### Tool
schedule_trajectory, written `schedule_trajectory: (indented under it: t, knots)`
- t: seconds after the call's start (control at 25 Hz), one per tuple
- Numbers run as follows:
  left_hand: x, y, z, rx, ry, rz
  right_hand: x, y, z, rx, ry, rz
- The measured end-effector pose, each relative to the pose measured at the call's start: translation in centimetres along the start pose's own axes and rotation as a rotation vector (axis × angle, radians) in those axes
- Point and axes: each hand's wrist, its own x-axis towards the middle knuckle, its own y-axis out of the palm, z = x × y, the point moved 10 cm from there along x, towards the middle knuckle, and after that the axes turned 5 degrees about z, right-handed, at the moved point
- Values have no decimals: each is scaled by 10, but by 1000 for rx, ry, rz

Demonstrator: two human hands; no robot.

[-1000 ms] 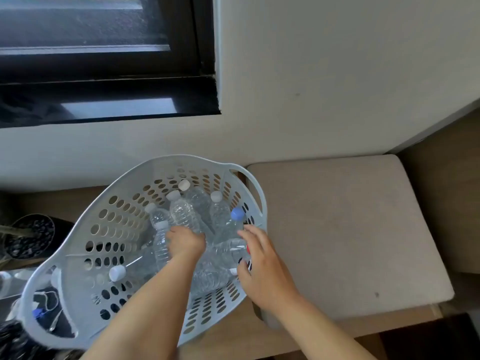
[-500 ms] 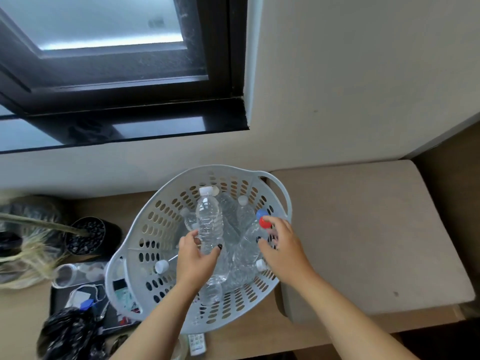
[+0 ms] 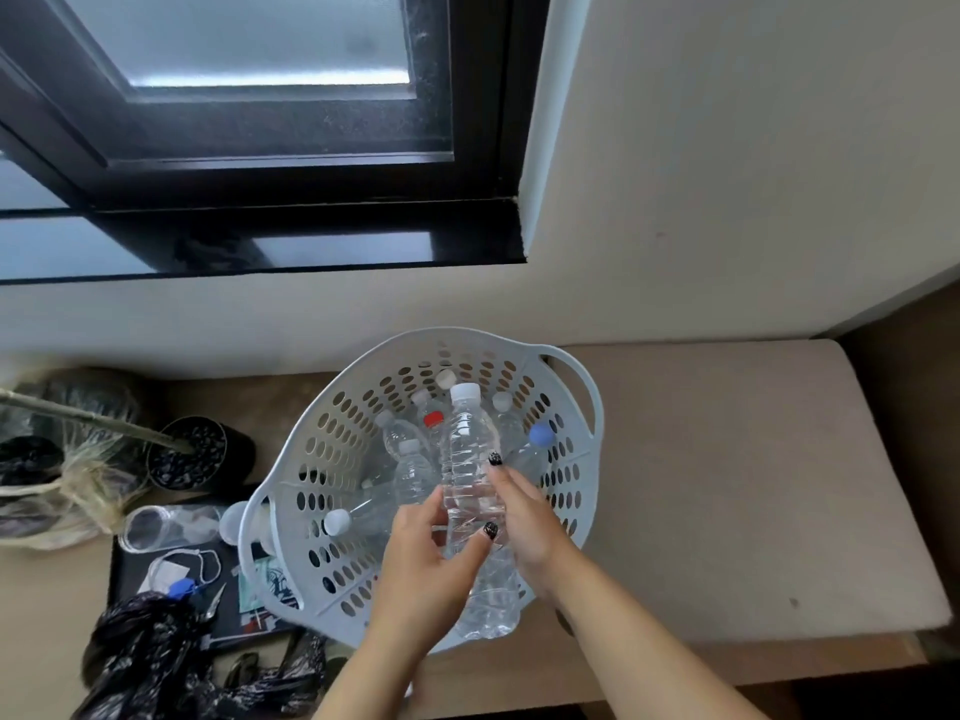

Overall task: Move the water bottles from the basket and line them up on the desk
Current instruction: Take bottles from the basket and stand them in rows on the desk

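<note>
While both hands meet over the basket (image 3: 332,439), I see one clear water bottle (image 3: 470,459) held up between them, its white cap (image 3: 465,392) pointing away from me toward the wall and its base hanging low over the basket's near rim. My left hand (image 3: 423,569) grips the bottle's lower half from the left: the thumb (image 3: 475,545) curls across the front with its dark-painted nail on the plastic, and the other fingers (image 3: 421,514) wrap round the left side. My right hand (image 3: 524,522) comes in from the right, its fingers (image 3: 501,472) laid against the bottle's middle, one dark nail resting on the ribbed wall; I cannot tell whether that hand truly clasps the bottle or only touches it.

Below and behind the lifted bottle, more bottles lie jumbled in the basket: one with a red cap (image 3: 433,419) just left of the held bottle's neck, one with a blue cap (image 3: 541,434) to its right, and one with a white cap (image 3: 336,522) lying sideways toward the basket's left wall. Left of the basket, on the wooden tabletop (image 3: 47,605), sit a dark pot (image 3: 200,452), a glass jar (image 3: 166,527) on its side and a black plastic bag (image 3: 140,646). A beige cushion (image 3: 727,470) lies to the basket's right.
</note>
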Motion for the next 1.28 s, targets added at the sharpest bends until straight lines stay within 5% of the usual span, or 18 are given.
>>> schedule_trajectory:
  t: [0.24,0.48,0.64,0.92,1.28]
  knots:
    - [21,-18,19,-216,-40,-31,-3,-30,-6,43,46,-110]
    - [83,14,133,-76,-514,-127,-12,-50,-25,96,102,-120]
    - [104,44,162,11,-663,-137,-6,-54,-47,145,86,-114]
    - [123,54,202,54,-564,-71,-2,-56,-65,190,89,-89]
    - [61,29,112,-455,-306,90,-30,-47,-34,109,68,-148]
